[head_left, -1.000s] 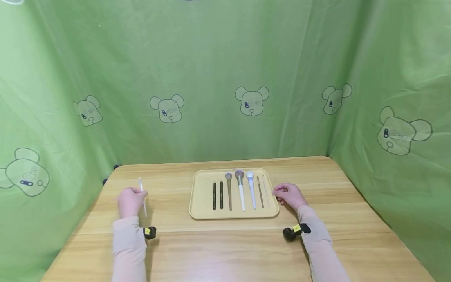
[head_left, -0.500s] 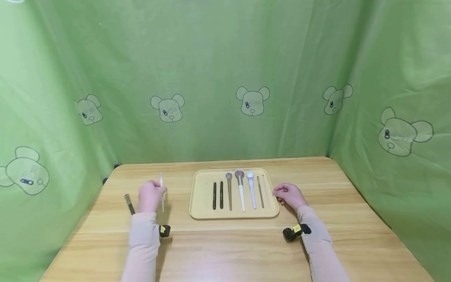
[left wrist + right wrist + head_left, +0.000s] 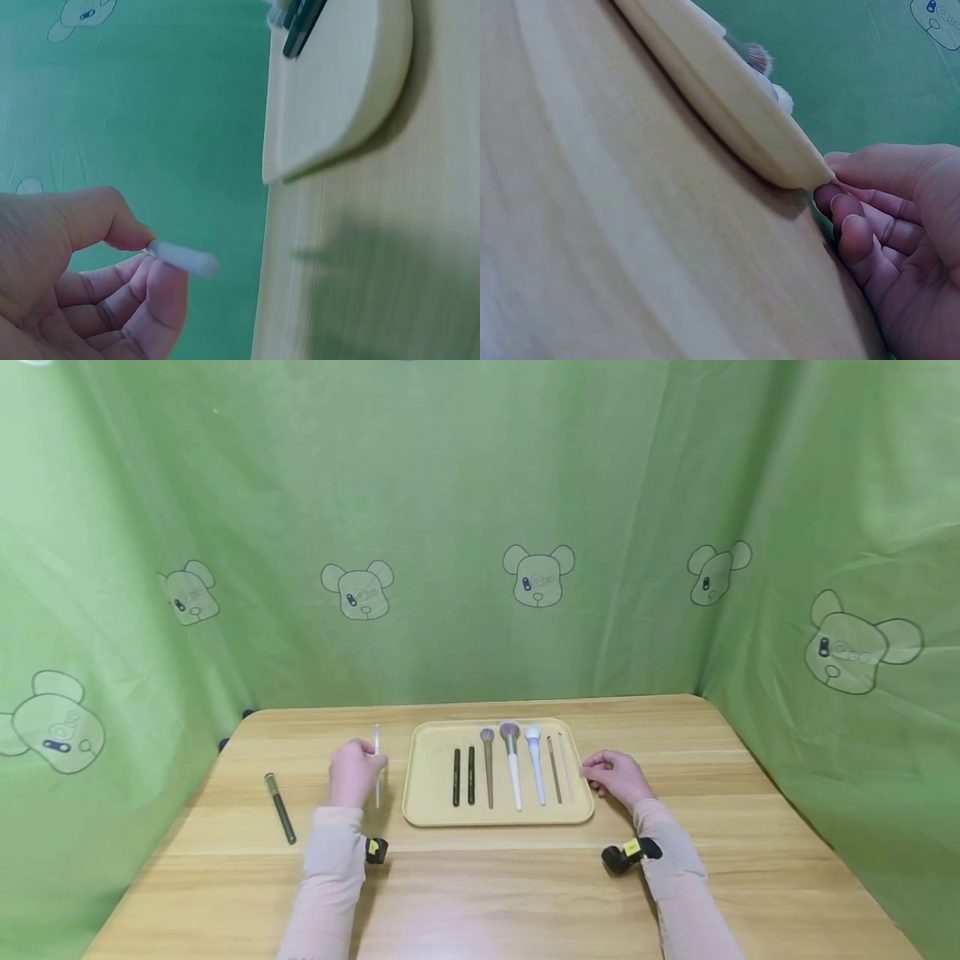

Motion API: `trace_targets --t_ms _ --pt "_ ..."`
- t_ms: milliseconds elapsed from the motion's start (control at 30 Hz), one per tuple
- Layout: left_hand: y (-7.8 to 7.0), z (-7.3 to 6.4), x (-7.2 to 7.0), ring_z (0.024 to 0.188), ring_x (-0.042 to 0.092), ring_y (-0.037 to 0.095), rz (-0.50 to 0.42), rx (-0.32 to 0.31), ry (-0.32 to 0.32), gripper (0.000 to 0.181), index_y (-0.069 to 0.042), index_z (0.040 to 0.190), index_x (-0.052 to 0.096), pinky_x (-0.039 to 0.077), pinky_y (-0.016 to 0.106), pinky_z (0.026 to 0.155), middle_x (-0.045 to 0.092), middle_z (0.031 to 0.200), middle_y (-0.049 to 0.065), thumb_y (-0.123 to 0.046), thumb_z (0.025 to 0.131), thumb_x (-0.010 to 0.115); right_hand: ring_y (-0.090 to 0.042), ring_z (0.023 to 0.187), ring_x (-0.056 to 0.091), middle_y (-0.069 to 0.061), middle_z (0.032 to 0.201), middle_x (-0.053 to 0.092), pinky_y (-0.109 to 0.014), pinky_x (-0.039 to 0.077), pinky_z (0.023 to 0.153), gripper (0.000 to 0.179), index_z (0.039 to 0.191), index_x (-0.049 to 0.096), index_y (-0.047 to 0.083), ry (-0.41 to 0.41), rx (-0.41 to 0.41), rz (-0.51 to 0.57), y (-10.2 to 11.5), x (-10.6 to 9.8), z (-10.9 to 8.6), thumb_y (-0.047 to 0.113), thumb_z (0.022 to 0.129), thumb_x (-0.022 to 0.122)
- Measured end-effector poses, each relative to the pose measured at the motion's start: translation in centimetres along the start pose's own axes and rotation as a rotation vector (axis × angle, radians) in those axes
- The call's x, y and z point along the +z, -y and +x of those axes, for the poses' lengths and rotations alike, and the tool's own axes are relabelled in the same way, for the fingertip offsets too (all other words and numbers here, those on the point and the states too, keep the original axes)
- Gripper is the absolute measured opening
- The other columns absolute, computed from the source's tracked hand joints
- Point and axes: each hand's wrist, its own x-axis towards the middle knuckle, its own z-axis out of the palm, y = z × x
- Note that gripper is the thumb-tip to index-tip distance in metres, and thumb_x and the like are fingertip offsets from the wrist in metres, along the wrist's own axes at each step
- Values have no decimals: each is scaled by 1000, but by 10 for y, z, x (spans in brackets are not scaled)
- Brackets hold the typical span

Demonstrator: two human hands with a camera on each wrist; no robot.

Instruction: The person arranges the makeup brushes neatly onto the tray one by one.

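Observation:
My left hand pinches a slim white pen-like stick between thumb and fingertips. It hovers just left of the yellow tray, apart from it, and the stick stands nearly parallel to the tray's left side. At the opposite side, my right hand grips the tray's right rim with thumb and index finger. On the tray lie two black pens, a brown-handled makeup brush, a large white-handled brush, a pale lilac brush, a thin brown brush and a very thin pale one.
A dark brush-like stick lies on the wooden table, left of my left forearm. Green curtains with bear faces hang behind the table and along both sides.
My left hand has moved right toward the tray, carrying the white stick. The dark stick on the left has come out from behind it. My right hand and the tray stay put.

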Motion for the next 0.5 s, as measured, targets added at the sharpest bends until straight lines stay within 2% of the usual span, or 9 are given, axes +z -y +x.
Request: trace_targets --t_ms 233,333,500 --pt "-13 -1 16 70 63 26 5 47 -16 15 1 91 65 54 37 64 70 87 18 -11 80 66 -8 61 55 2 70 62 -23 50 53 28 104 63 -8 -1 4 -7 3 1 -2 13 87 70" --pt "-18 -1 23 68 63 25 1 49 -7 14 0 91 65 53 35 61 70 86 18 -10 80 66 -8 61 55 2 69 61 -22 50 53 27 104 63 -8 -2 -2 -8 5 1 -2 12 87 70" --pt "-26 -1 34 70 64 25 -22 40 15 15 0 90 65 55 36 65 71 88 18 -10 79 67 -8 61 55 2 70 61 -22 50 53 27 104 63 -9 -4 2 -9 6 1 -4 11 88 69"
